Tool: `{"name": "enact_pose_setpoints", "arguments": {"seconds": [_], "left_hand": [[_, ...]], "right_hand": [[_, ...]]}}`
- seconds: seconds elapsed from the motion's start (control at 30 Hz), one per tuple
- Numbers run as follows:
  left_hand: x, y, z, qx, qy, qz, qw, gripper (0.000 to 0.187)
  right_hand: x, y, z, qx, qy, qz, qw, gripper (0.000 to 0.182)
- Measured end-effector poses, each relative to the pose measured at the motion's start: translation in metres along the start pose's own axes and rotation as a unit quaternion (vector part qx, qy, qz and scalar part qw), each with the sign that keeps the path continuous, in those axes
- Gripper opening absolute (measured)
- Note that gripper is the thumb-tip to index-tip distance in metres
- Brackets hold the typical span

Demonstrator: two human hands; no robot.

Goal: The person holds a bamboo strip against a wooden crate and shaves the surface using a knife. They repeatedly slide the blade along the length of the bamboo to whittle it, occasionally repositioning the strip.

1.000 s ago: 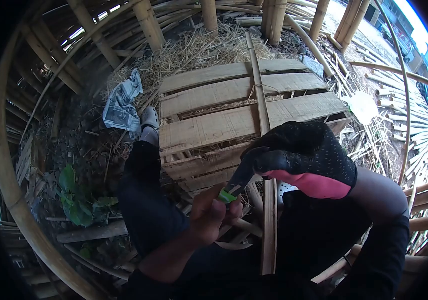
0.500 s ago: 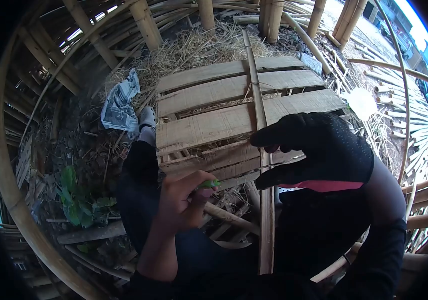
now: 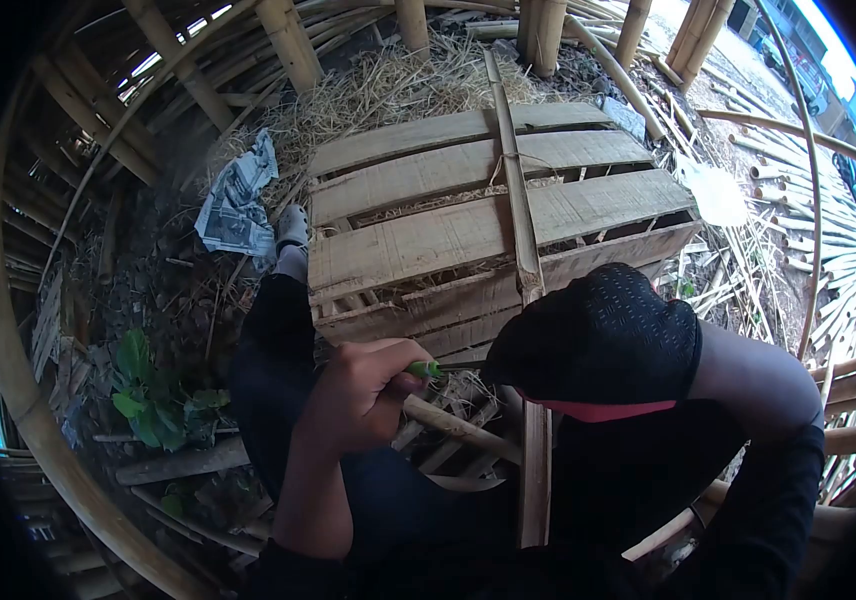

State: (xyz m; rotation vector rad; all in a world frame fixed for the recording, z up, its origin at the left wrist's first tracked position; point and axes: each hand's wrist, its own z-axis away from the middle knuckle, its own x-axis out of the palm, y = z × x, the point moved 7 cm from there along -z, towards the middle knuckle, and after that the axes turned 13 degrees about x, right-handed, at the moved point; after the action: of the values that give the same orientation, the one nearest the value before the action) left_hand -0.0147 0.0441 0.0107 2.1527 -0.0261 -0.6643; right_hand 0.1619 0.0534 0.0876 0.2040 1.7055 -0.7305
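Mostly matt and rough, a little sheen

My right hand wears matt black cloth, the glove stippled with small dots, its pink panel plainer. In my bare left hand, the green handle looks like smooth plastic. From 12 to 5 o'clock runs a split-bamboo strip, fibrous and dry. The crate at 12 shows 3 top slats of rough, unvarnished wood. Crumpled printed paper sits at 10; the bamboo pole at 11 is smooth.

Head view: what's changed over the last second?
The bare left hand, clasping a green handle, shifted leftward and forward. The black-and-pink gloved right hand opened, then curled again; its grip is hidden. The long bamboo strip still crosses the pale slatted wooden crate.
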Motion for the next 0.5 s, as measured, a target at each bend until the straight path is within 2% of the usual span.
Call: {"name": "enact_pose_setpoints", "arguments": {"seconds": [0.07, 0.13, 0.2, 0.33, 0.4, 0.5], "left_hand": [[0.000, 0.000, 0.000, 0.000, 0.003, -0.012, 1.000, 0.047], [0.003, 0.001, 0.000, -0.009, -0.048, -0.076, 0.996, 0.005], [0.007, 0.003, 0.000, -0.014, -0.033, -0.079, 0.996, 0.004], [0.011, 0.000, 0.004, -0.032, -0.018, -0.083, 0.996, 0.009], [0.012, 0.000, 0.004, -0.022, -0.008, -0.074, 0.997, 0.011], [0.012, 0.002, 0.004, -0.011, -0.001, -0.069, 0.998, 0.014]], "right_hand": [[0.010, 0.004, 0.002, 0.019, -0.020, 0.006, 1.000, 0.028], [0.017, 0.004, 0.003, 0.039, -0.040, 0.012, 0.998, 0.028], [0.023, 0.019, -0.002, 0.185, -0.055, 0.017, 0.981, 0.024], [0.032, 0.021, 0.000, 0.216, -0.045, 0.001, 0.975, 0.021], [0.029, 0.011, 0.000, 0.158, 0.004, 0.044, 0.986, 0.011], [0.023, 0.005, 0.001, 0.154, 0.015, 0.018, 0.988, 0.013]]}}
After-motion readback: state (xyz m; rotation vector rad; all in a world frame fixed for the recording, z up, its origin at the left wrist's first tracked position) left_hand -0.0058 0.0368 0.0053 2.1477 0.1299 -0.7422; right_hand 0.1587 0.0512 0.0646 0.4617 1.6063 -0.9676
